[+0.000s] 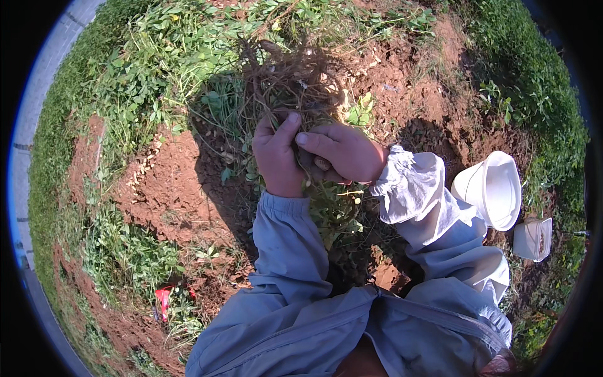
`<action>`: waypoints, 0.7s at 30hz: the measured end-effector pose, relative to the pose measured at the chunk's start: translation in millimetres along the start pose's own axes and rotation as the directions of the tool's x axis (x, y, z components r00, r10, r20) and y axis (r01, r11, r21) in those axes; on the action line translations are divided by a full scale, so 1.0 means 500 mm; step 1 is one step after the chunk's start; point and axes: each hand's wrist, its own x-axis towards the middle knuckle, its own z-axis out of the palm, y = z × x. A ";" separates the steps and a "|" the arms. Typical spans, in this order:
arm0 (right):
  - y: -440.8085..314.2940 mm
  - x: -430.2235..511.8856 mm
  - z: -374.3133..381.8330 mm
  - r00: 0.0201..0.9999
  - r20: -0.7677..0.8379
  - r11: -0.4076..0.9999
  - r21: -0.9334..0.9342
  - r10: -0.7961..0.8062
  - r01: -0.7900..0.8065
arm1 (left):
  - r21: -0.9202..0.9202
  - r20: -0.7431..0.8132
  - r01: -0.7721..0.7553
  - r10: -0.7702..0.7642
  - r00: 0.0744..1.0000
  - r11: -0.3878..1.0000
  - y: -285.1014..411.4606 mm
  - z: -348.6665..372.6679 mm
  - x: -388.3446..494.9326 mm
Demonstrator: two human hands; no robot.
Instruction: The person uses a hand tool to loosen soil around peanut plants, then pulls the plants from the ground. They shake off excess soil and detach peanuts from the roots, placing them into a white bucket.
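Observation:
A bundle of uprooted peanut plants, its tangled brown roots [292, 80] pointing away from me, is between my hands. My left hand [280, 155] grips the stems just below the roots, thumb on top. Against it, my right hand [341, 151] is closed with its thumb tip near the left thumb, and a peanut pod [322, 163] shows under its fingers. Leafy green stems [337, 212] hang below the hands. What the curled fingers hold underneath is partly hidden.
Loose peanuts [147, 162] lie on reddish soil [165, 188] to the left. A white bucket [490, 191] and a smaller white container [532, 239] stand at the right. Pulled plants [136, 89] cover the upper left, and a red item [164, 299] lies at the lower left.

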 end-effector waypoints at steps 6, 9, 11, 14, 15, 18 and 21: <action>0.032 -0.050 0.049 0.950 0.298 0.995 0.015 -0.095 0.095 | 0.026 -0.033 -0.044 0.045 0.998 0.999 -0.008 0.013 0.006; 0.055 -0.095 0.101 0.916 0.394 0.997 0.046 -0.081 0.069 | -0.002 -0.035 -0.073 0.073 0.997 0.997 -0.004 -0.001 0.030; 0.067 -0.095 0.086 0.964 0.267 0.945 0.316 -0.003 -0.085 | 0.026 -0.066 -0.068 0.070 0.995 0.997 0.019 -0.004 0.022; 0.097 -0.065 0.047 0.993 -0.105 0.800 0.590 -0.058 0.109 | -0.057 -0.024 -0.015 0.014 1.000 0.998 0.022 -0.008 0.025; 0.090 -0.058 0.041 0.971 -0.229 0.842 0.510 -0.062 0.174 | -0.078 -0.014 -0.010 0.009 1.000 0.997 0.027 -0.007 0.026; 0.123 -0.037 0.014 0.942 -0.322 0.982 0.120 -0.099 0.145 | -0.070 -0.018 0.031 -0.032 0.999 0.997 0.034 -0.009 0.020; 0.144 -0.018 0.000 0.910 -0.363 0.975 -0.167 -0.200 0.148 | -0.044 0.006 0.042 -0.042 0.999 0.998 0.025 -0.018 0.025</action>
